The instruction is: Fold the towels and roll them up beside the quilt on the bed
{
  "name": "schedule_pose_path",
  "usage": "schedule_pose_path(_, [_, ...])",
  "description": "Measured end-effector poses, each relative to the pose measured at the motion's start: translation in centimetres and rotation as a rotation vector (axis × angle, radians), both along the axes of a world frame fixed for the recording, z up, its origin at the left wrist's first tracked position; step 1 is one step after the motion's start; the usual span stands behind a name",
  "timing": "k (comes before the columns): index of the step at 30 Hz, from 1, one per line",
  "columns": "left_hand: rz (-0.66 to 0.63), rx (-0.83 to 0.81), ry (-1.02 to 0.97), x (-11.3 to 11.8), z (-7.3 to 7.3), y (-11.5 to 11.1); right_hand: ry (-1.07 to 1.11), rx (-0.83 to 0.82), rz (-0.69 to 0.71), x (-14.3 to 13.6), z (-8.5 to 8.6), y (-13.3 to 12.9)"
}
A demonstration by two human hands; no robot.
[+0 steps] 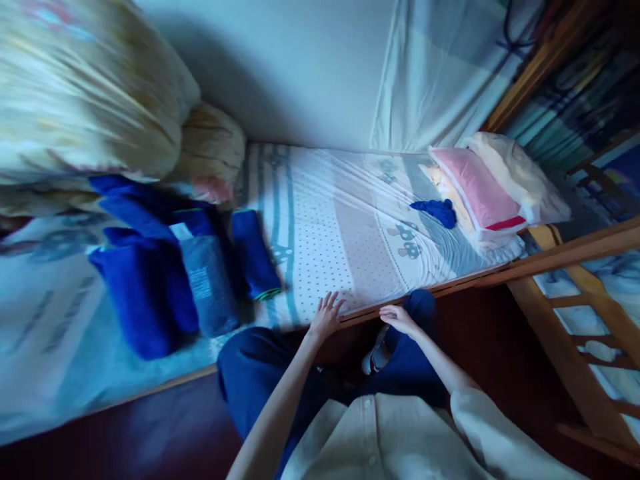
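My left hand (327, 316) is at the near edge of the bed, its fingers spread and holding nothing. To its right, my right hand (398, 318) hovers by the bed's wooden rail near my knee, fingers stretched out and nothing in them. Beyond both hands lies the patterned bed sheet (320, 247). Left of my left hand is a folded dark blue cloth (256, 253). Beside that lie a rolled grey-blue cloth (207, 283) with a pale tag and a bright blue bundle of fabric (143, 293). A small crumpled blue cloth (440, 213) rests farther right on the sheet.
A pink pillow (477, 187) and a cream pillow (520, 177) are at the right end. Large stuffed pale bags (95, 93) fill the left back corner. A wooden ladder (575, 320) stands at the right. A pale curtain (430, 73) hangs by the wall.
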State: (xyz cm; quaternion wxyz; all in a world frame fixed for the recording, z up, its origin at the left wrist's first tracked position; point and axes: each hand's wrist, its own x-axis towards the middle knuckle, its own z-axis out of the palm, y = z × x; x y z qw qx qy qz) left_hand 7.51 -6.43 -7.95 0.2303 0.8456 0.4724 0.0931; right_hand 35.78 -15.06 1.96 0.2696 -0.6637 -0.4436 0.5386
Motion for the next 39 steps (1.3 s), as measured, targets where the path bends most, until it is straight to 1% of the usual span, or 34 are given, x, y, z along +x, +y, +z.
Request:
schedule_pose_path(3, [-0.046, 0.0, -0.001, 5.0, -0.1, 0.1, -0.008, 0.078, -0.168, 4.5, 0.6, -0.4])
schedule_pose_path(6, [-0.002, 0.051, -0.063, 9.3, -0.3, 0.9, -0.051, 0.162, -0.325, 9.0, 1.1, 0.3])
schedule_pose_path(8, [0.063, 0.114, -0.112, 11.2, -0.4, 1.5, -0.084, 0.202, -0.405, 11.8, 1.2, 1.4])
schedule_pose_path(10, [0.127, 0.169, -0.136, 12.0, -0.6, 2.2, -0.122, 0.232, -0.456, 14.4, 0.9, 3.1])
schedule_pose_path(12, [0.146, 0.202, -0.135, 12.1, -0.9, 2.7, -0.174, 0.253, -0.471, 16.8, 0.4, 5.8])
schedule_pose_path(14, [0.134, 0.228, -0.129, 11.7, -1.4, 3.0, -0.248, 0.274, -0.459, 19.1, -0.4, 9.4])
schedule_pose_path(17, [0.134, 0.263, -0.114, 11.2, -2.5, 3.2, -0.413, 0.299, -0.42, 22.4, -1.6, 16.4])
schedule_pose_path(20, [0.133, 0.278, -0.092, 11.0, -3.5, 3.0, -0.678, 0.29, -0.349, 25.6, -2.5, 24.0])
schedule_pose_path(23, [0.121, 0.311, -0.093, 10.9, -4.2, 2.8, -0.915, 0.195, -0.294, 28.2, -3.3, 30.5])
schedule_pose_path(26, [0.117, 0.333, -0.089, 10.7, -4.4, 2.5, -1.037, 0.059, -0.241, 29.8, -3.9, 35.2])
schedule_pose_path(28, [0.118, 0.331, -0.084, 10.7, -4.5, 2.3, -1.077, -0.005, -0.224, 30.4, -4.1, 37.3])
schedule_pose_path(31, [0.129, 0.336, -0.075, 10.7, -5.0, 2.1, -1.098, -0.047, -0.232, 30.9, -4.3, 39.1])
schedule_pose_path(36, [0.144, 0.326, -0.092, 10.9, -5.8, 1.9, -1.057, -0.061, -0.232, 31.2, -4.4, 40.6])
schedule_pose_path(38, [0.155, 0.322, -0.078, 10.9, -5.7, 1.9, -1.034, -0.009, -0.262, 30.7, -4.0, 40.9])
schedule_pose_path(39, [0.158, 0.322, -0.066, 10.9, -5.6, 1.9, -1.012, 0.044, -0.274, 30.1, -3.6, 40.8])
